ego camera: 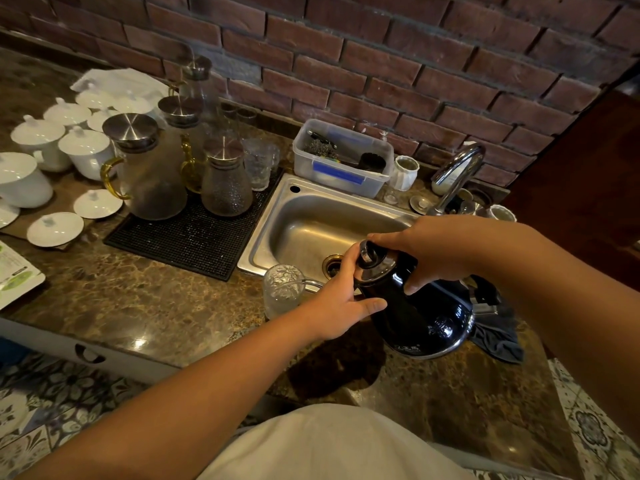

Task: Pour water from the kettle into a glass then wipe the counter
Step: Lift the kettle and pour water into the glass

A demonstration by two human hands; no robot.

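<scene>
A black kettle [415,306] is tilted to the left above the marble counter [156,306], its thin spout over a textured clear glass [282,291] that stands by the sink's front corner. My right hand [440,254] grips the kettle's top from behind. My left hand [341,301] presses on the kettle's front side and lid edge. A dark cloth [498,336] lies on the counter behind the kettle, partly hidden by it.
A steel sink [311,216] with a curved tap [457,174] lies behind the glass. Glass pitchers [149,171] stand on a black mat [187,240] at the left, white lidded cups [41,140] beyond them. A plastic tub [341,157] sits behind the sink.
</scene>
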